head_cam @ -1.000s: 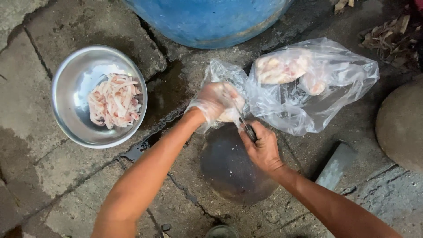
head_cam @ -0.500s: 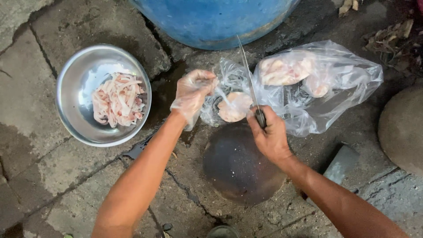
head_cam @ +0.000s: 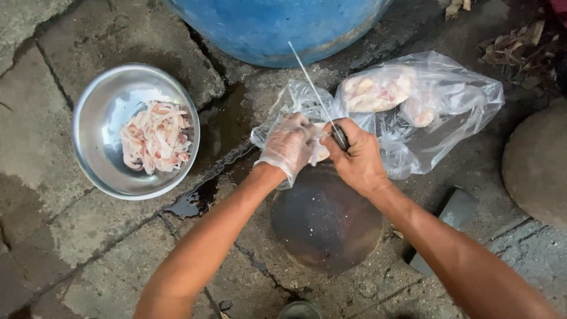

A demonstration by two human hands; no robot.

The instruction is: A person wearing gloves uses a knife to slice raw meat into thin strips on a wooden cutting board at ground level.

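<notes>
While the left hand (head_cam: 289, 145), covered in a thin clear glove, presses down with curled fingers on a pale piece of meat (head_cam: 319, 152), the right hand (head_cam: 354, 156) is bare and closed tight around the dark handle of a knife (head_cam: 319, 101). Both hands touch each other at the far edge of a round dark chopping block (head_cam: 325, 221) that sits on the wet stone floor (head_cam: 53, 53). From the right fist the thin blade slants up and away to the left, its tip reaching in front of a big blue barrel (head_cam: 266, 26) at the far side. Only a small part of the meat shows between the two hands; how it lies under the glove cannot be told. Just beyond the hands, to the right, lies a crumpled clear plastic bag (head_cam: 455, 94) with more pale raw pieces (head_cam: 372, 91) inside. Well apart on the left stands a round metal bowl (head_cam: 94, 112) holding a heap of pinkish-white strips (head_cam: 155, 137). Between the bowl and the block there is a small dark puddle (head_cam: 195, 204). A large rounded stone (head_cam: 537, 162) sits at the right edge, with dry leaves (head_cam: 514, 44) beyond it.
</notes>
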